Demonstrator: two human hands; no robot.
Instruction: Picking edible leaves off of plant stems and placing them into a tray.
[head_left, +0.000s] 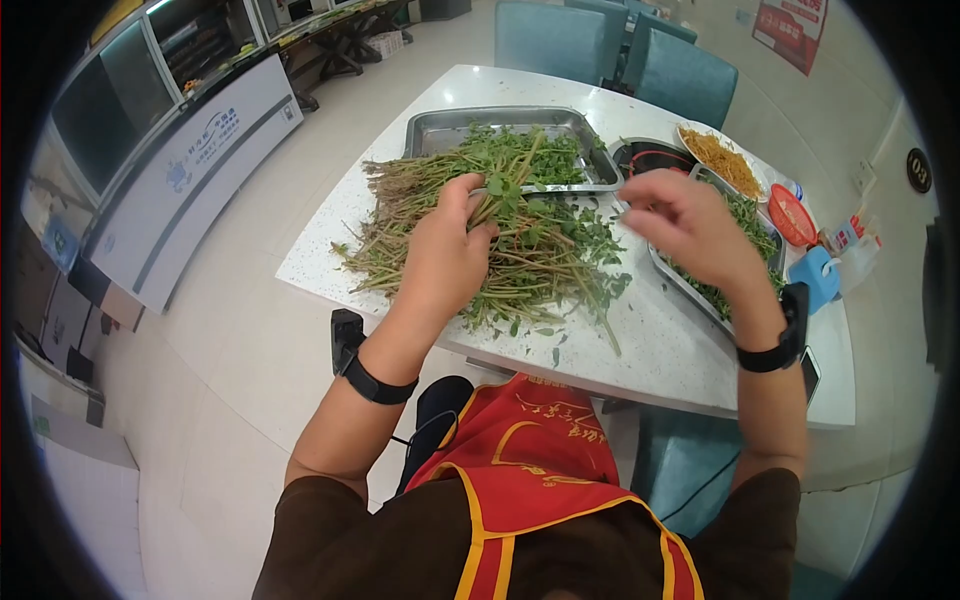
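Observation:
My left hand (450, 247) grips a few leafy green stems (525, 166) between thumb and fingers, over a large pile of stemmed greens (517, 277) with brownish ends towards the left. Beyond the pile, a rectangular metal tray (495, 114) carries more stems and leaves. My right hand (679, 221) is raised to the right of the pile, its thumb and fingers bent and slightly apart, with nothing visible between them. Below and right of it, partly covered by the forearm, a second metal tray (694, 296) holds loose green leaves.
On the white table (637, 375) are a plate of orange-yellow shreds (721, 159), a black round-marked cooktop (652, 157), a red plastic basket (792, 215), a blue container (814, 276) and a phone (810, 373). Teal chairs (551, 41) stand beyond it.

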